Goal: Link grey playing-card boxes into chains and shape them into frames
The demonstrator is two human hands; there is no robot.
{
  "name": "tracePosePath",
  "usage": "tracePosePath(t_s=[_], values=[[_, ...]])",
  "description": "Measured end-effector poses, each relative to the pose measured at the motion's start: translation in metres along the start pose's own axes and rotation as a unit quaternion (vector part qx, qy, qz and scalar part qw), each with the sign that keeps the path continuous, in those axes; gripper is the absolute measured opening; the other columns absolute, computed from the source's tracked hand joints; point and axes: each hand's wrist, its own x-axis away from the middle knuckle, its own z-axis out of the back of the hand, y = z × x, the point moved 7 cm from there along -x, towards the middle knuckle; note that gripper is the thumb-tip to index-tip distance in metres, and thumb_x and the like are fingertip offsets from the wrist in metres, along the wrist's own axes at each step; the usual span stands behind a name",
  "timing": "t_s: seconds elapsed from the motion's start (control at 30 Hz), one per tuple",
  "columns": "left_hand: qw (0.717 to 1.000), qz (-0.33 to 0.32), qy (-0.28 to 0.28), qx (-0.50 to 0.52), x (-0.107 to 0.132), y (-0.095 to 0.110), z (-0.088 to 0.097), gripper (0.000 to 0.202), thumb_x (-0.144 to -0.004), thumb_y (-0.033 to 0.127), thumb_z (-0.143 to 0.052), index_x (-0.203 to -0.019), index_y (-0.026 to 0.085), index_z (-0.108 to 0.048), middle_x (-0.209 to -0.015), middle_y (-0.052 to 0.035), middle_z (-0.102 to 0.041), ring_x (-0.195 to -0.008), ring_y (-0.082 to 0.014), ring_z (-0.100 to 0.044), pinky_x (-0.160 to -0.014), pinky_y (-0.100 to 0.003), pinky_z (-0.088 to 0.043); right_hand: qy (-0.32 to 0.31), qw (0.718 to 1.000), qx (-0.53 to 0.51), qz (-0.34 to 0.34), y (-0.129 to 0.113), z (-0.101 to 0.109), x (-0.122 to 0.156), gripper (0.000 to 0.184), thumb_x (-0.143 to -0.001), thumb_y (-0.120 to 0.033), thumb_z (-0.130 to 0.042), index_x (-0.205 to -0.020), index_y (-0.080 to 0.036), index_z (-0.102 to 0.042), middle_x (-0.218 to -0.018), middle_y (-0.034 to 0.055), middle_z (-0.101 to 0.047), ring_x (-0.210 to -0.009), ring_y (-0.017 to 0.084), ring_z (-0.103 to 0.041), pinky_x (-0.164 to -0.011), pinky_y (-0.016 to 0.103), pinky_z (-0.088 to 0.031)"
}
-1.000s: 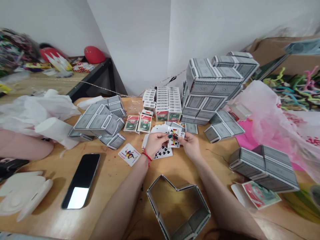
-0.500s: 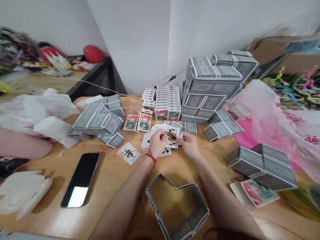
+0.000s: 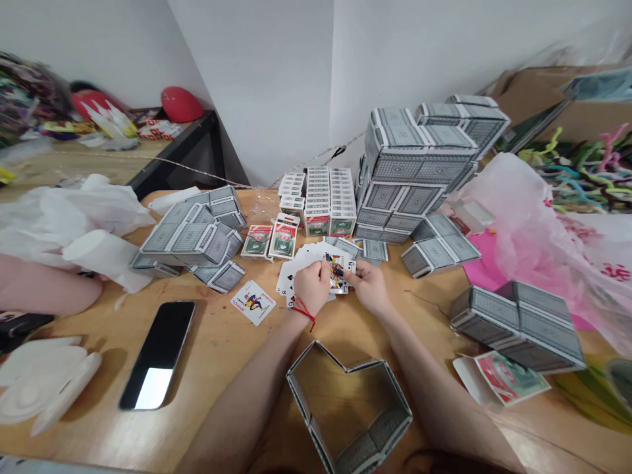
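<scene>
Both my hands pinch playing cards [image 3: 338, 276], face cards on top, over the middle of the table. My left hand [image 3: 312, 284] is closed on their left edge and wears a red string bracelet. From the right side my right hand [image 3: 368, 284] grips them between thumb and fingers. Beneath and left of the hands, more playing cards [image 3: 287, 268] are fanned out face up. A joker card [image 3: 253, 303] lies apart to the left. Close in front of me stands a heart-shaped frame [image 3: 301, 405] made of folded cards, between my forearms.
Stacked card-built blocks [image 3: 399, 171] rise at the back right, beside rows of card boxes [image 3: 317, 197]. More blocks lie left [image 3: 190, 230] and right [image 3: 523, 329]. A phone [image 3: 158, 355] lies left; an opened card box [image 3: 508, 378] lies right.
My left hand has turned and shifted slightly, its fingers now pointing more upward at the held cards. My right hand stays on their right side. The view has shifted a little.
</scene>
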Motion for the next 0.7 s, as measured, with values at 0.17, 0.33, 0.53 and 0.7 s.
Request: tracePosePath(t_s=[0.17, 0.33, 0.53, 0.7], values=[[0.997, -0.022, 0.029, 0.075, 0.0014, 0.0011, 0.0048, 0.044, -0.083, 0.031, -0.043, -0.042, 0.018, -0.033, -0.039, 0.0020, -0.034, -0.041, -0.0090, -0.028, -0.049, -0.027, -0.017, 0.032, 0.999, 0.029, 0.009, -0.0001, 0.0010, 0.0018, 0.026, -0.061, -0.042, -0.068, -0.063, -0.019, -0.057, -0.051, -0.0014, -0.054, -0.051, 0.014, -0.048, -0.045, 0.024, -0.035], [0.992, -0.035, 0.004, 0.118, 0.0001, 0.0022, 0.0025, 0.041, -0.082, 0.029, -0.042, -0.044, 0.018, -0.033, -0.041, 0.0033, -0.033, -0.042, -0.0081, -0.030, -0.049, -0.025, -0.020, 0.064, 0.997, 0.041, 0.022, -0.0019, 0.0044, 0.0027, 0.026, -0.063, -0.043, -0.066, -0.064, -0.019, -0.057, -0.050, -0.0018, -0.053, -0.050, 0.013, -0.046, -0.044, 0.023, -0.034], [0.990, -0.031, -0.021, 0.137, -0.0008, 0.0036, 0.0026, 0.038, -0.082, 0.028, -0.040, -0.047, 0.018, -0.030, -0.043, 0.0041, -0.031, -0.043, -0.0078, -0.029, -0.048, -0.025, -0.021, 0.072, 0.997, 0.031, 0.022, -0.0030, 0.0007, 0.0043, 0.023, -0.067, -0.040, -0.063, -0.070, -0.018, -0.059, -0.058, 0.0006, -0.059, -0.054, 0.015, -0.049, -0.047, 0.024, -0.036], [0.987, -0.033, -0.039, 0.153, -0.0002, 0.0058, 0.0010, 0.034, -0.081, 0.027, -0.041, -0.050, 0.018, -0.031, -0.045, 0.0048, -0.032, -0.045, -0.0077, -0.029, -0.048, -0.023, -0.022, 0.093, 0.994, 0.039, 0.030, -0.0051, 0.0034, 0.0060, 0.023, -0.069, -0.041, -0.061, -0.065, -0.019, -0.055, -0.054, -0.0010, -0.054, -0.052, 0.014, -0.045, -0.047, 0.024, -0.032]])
